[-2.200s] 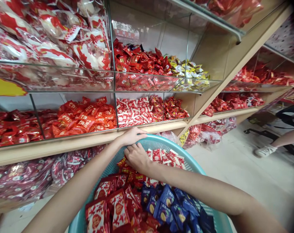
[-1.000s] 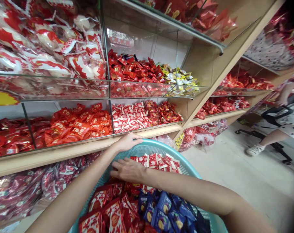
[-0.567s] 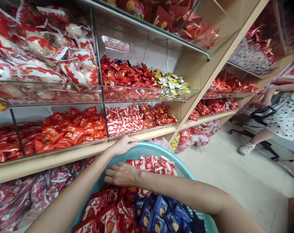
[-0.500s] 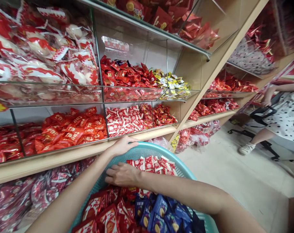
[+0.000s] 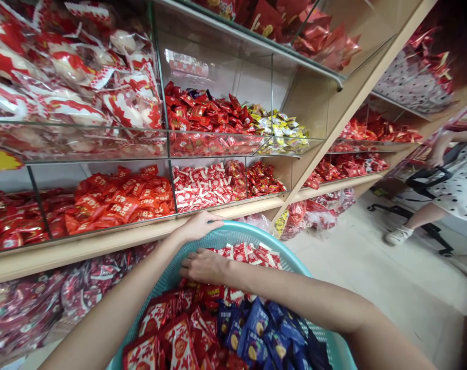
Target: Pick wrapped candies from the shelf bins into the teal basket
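No word could be read with certainty. Just below the fingers of the right hand, yellow characters stood on a small red packet, too blurred to make out. Farther below those fingers, a larger red-and-white packet bore bold red characters, equally unclear. To their lower right, blue packets carried pale print too small to read. Left of the fingers of the left hand, orange-red packets showed blurred pale lettering; well above them, a white-and-red label was illegible.
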